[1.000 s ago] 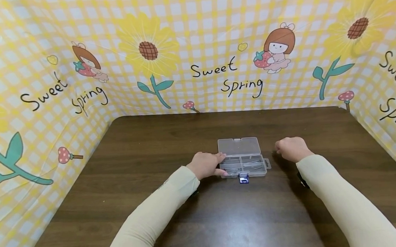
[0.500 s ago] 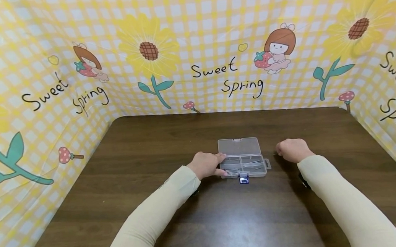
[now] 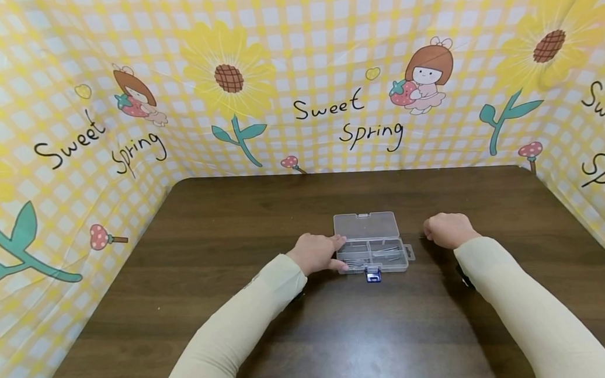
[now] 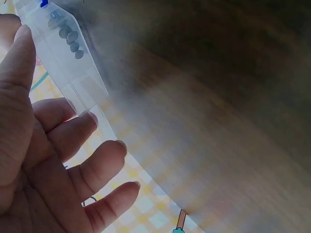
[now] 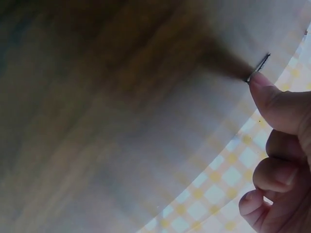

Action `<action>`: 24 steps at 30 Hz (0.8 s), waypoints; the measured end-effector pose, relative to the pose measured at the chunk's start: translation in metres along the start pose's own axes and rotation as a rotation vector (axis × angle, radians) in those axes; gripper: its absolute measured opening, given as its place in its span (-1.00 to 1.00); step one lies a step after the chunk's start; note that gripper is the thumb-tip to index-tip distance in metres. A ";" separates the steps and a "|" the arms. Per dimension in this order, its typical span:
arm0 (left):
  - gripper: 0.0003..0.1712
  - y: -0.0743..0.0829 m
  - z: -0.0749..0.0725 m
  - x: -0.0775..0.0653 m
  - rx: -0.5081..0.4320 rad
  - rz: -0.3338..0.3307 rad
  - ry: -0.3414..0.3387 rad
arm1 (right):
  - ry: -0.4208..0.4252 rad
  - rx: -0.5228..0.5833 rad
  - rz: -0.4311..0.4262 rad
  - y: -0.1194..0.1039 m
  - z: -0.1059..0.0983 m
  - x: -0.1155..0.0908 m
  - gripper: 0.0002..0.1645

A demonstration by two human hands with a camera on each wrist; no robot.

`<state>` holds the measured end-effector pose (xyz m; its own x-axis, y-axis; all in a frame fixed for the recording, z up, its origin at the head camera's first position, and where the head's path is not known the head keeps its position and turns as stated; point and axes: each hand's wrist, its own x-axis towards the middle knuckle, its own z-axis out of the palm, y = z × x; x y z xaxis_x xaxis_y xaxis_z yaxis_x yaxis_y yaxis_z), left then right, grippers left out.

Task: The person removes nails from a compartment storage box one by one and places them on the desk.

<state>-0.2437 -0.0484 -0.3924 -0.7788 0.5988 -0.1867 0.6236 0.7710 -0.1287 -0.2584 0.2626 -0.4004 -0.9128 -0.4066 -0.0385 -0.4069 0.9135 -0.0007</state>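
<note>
A clear plastic compartment box (image 3: 403, 261) stands on the brown table with its lid (image 3: 366, 226) folded back. Thin grey nails (image 3: 357, 262) lie in its compartments, and their round heads (image 4: 73, 36) show through the plastic in the left wrist view. My left hand (image 3: 312, 253) rests at the box's left end, thumb and index finger spread over the rim, the other fingers loosely extended. Right of the box, my right hand (image 3: 447, 230) is low over the table with curled fingers. At its thumb tip (image 5: 262, 80) it pinches a small thin nail (image 5: 262, 63); the index fingertip is hidden.
A blue latch (image 3: 373, 275) hangs at the box's front, and a clear hanging tab (image 3: 410, 252) sticks out from its right side. Yellow checked cloth (image 3: 257, 145) with flower prints walls off the table's (image 3: 241, 211) back and sides.
</note>
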 end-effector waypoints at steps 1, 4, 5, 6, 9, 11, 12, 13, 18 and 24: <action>-0.15 0.000 0.000 0.000 0.000 0.001 -0.001 | -0.005 -0.001 0.001 0.000 -0.001 0.000 -0.81; -0.15 0.001 -0.001 0.000 0.000 0.003 0.002 | -0.013 0.007 0.010 0.000 -0.006 0.000 -0.87; -0.15 0.001 -0.001 0.000 0.000 0.002 0.003 | -0.013 0.011 0.014 0.000 -0.008 0.000 -0.89; -0.15 0.001 -0.001 0.000 0.001 0.001 0.001 | -0.012 0.017 0.016 -0.001 -0.010 0.000 -0.91; -0.16 0.001 -0.002 -0.001 -0.002 -0.002 0.006 | -0.017 0.037 0.020 -0.003 -0.016 0.000 -0.93; -0.16 0.001 -0.003 -0.002 -0.006 -0.001 0.003 | -0.021 0.056 0.016 -0.004 -0.018 0.000 -0.93; -0.16 0.001 -0.003 -0.002 -0.007 0.000 0.001 | -0.022 0.069 0.012 -0.005 -0.020 0.000 -0.93; -0.16 0.001 -0.003 -0.002 -0.009 0.001 0.002 | -0.022 0.083 0.007 -0.005 -0.020 0.000 -0.93; -0.15 0.000 -0.003 -0.002 -0.007 -0.004 -0.009 | -0.027 0.239 -0.057 -0.010 -0.022 0.003 -0.93; -0.14 0.000 -0.002 0.000 -0.002 -0.012 -0.021 | -0.025 0.424 -0.170 -0.017 -0.022 0.005 -0.90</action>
<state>-0.2438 -0.0483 -0.3902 -0.7844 0.5850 -0.2059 0.6144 0.7785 -0.1287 -0.2565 0.2448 -0.3785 -0.8308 -0.5560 -0.0268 -0.4959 0.7611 -0.4180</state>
